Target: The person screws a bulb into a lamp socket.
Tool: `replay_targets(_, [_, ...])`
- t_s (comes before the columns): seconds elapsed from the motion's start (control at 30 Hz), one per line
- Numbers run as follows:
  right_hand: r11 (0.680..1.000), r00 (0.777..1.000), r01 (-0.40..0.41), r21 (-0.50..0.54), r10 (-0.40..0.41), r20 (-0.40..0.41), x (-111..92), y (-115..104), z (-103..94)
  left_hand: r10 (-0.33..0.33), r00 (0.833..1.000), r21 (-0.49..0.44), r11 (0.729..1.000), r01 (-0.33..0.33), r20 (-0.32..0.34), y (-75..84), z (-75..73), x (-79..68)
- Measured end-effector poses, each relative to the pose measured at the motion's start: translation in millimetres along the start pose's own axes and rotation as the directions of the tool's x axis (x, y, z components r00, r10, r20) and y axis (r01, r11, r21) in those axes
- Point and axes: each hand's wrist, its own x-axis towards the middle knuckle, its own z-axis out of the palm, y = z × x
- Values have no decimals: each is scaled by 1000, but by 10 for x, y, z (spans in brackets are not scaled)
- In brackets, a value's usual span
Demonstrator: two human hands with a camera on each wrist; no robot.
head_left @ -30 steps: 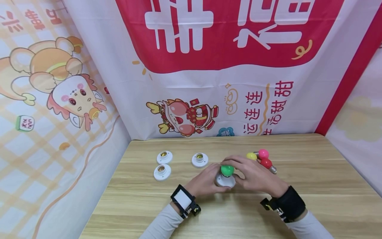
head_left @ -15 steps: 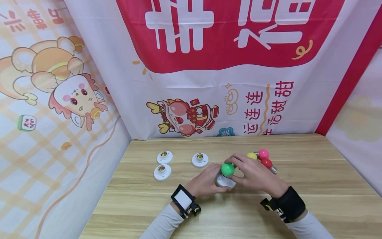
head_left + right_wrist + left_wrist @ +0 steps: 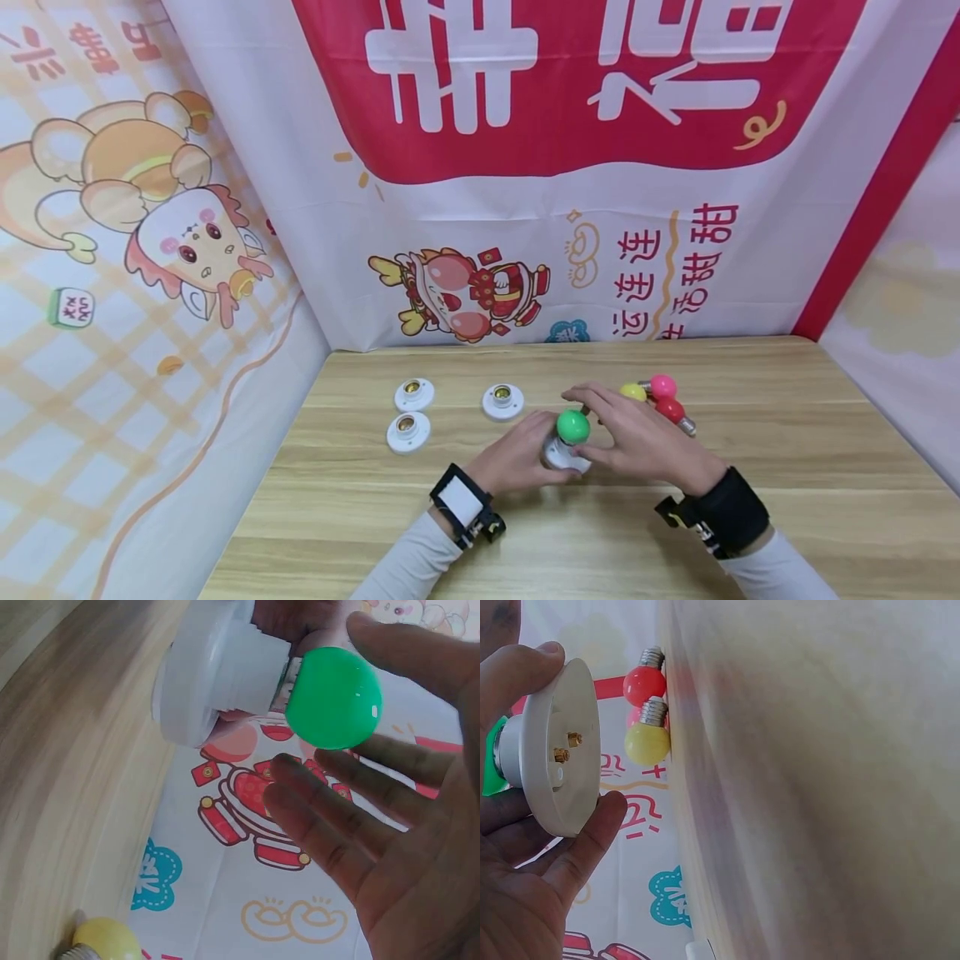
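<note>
My left hand [image 3: 517, 457] grips a round white lamp holder [image 3: 577, 772] by its rim, lifted off the table. Its hollow back with brass screws faces the left wrist camera. A green light bulb [image 3: 334, 697] sits in its socket, with a strip of metal thread showing at the bulb's neck. My right hand [image 3: 648, 442] is around the bulb, thumb on one side and fingers spread on the other. In the right wrist view a gap shows between thumb and bulb; whether a fingertip touches the bulb I cannot tell.
On the wooden table [image 3: 525, 550], two lamp holders [image 3: 414, 394] [image 3: 408, 432] lie at the left and another lamp holder [image 3: 502, 402] lies nearer the middle. A yellow bulb [image 3: 646, 742], a pink bulb [image 3: 663, 387] and a red bulb [image 3: 670, 408] lie beyond the right hand. Printed cloth [image 3: 465, 200] hangs behind.
The right hand's fingers have loosened from the green bulb and spread apart, leaving more of it visible. The left hand keeps its grip on the lamp holder in the same place.
</note>
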Motion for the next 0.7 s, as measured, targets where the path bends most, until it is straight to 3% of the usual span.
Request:
replay_targets(0.27, [993,994,110,32,-110,17,-1,-16,-28,-29,1000,12,1000,28,10,-14,12,4])
replay_targets(0.7, [998,998,60,9,-60,-12,-6,-22,-17,-30,999,5,1000,30,18,1,6,-3])
